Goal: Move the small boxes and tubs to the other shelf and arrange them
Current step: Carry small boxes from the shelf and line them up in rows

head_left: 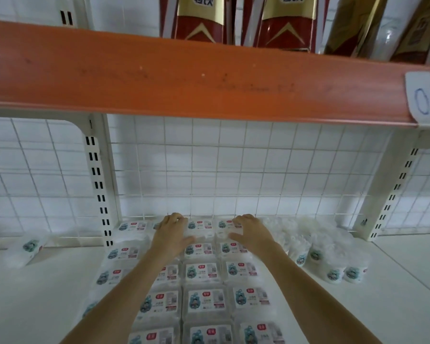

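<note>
Here, both hands, left [170, 232] and right [251, 232], atop back-row boxes [201, 228] (against wire grid [233, 170]).

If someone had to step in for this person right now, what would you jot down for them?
Left hand: fingers curled over the back row of small boxes, seemingly nudging them; whether it grips one is unclear.
Right hand: spread open, resting on the back-row boxes near the wire grid back.
Boxes: lined up in tidy rows on the white shelf.
Tubs: clustered at the right, less orderly.
One stray box lies tilted in the neighbouring bay, left.
Left to do: square the back row, fetch the stray, tidy the tubs.
</note>
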{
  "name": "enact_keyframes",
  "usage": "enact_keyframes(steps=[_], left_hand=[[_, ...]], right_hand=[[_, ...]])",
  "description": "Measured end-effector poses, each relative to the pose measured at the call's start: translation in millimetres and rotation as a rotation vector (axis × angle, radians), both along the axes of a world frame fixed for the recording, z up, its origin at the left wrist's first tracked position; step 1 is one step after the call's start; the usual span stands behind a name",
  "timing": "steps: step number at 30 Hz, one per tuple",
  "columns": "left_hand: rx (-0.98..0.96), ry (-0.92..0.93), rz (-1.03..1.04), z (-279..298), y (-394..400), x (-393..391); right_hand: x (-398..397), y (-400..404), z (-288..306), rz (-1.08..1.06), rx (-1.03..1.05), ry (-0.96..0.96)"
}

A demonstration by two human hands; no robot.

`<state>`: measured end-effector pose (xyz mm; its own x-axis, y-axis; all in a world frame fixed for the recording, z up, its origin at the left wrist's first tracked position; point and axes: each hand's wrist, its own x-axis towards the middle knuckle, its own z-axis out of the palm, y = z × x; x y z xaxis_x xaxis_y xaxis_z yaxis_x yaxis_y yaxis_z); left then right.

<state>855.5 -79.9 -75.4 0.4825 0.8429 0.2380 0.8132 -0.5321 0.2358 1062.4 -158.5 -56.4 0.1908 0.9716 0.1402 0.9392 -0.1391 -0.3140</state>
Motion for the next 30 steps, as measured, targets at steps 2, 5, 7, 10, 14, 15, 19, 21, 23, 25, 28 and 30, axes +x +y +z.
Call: enact_keyframes(steps=[2, 5, 7, 10, 14, 15, 19, 21, 23, 25, 28, 30], left_hand=[[0.013, 0.003, 0.009, 0, -3, 0], [0.028, -0.026, 0.004, 0, -10, -5], [0.050, -0.083, -0.040, 2, -16, -11], [0.101, -0.101, -0.106, 9, -35, -22], [0.181, -0.100, -0.149, 18, -82, -42], [0.206, -0.090, -0.157, 19, -96, -49], [0.293, -0.096, -0.189, 15, -159, -80], [0.358, -0.096, -0.174, 8, -191, -97], [0.319, -0.093, -0.142, 4, -225, -112], [0.294, -0.107, -0.103, -2, -259, -128], [0.301, -0.083, -0.037, -18, -308, -155], [0.267, -0.050, 0.017, -33, -342, -179]], right_hand=[[-3, -4, 4, 0.008, -0.016, -0.074], [-8, -21, 10, -0.013, 0.032, -0.071], [-11, -39, 15, -0.027, 0.072, -0.089], [-14, -74, 23, -0.020, 0.089, -0.162], [-20, -131, 28, -0.006, 0.124, -0.171], [-23, -149, 27, 0.009, 0.139, -0.166], [-41, -215, 12, 0.097, 0.215, -0.164], [-49, -244, 1, 0.136, 0.238, -0.133], [-56, -268, -10, 0.176, 0.254, -0.116], [-67, -290, -18, 0.226, 0.240, -0.104], [-91, -316, -35, 0.311, 0.214, -0.112], [-112, -327, -47, 0.372, 0.202, -0.093]])
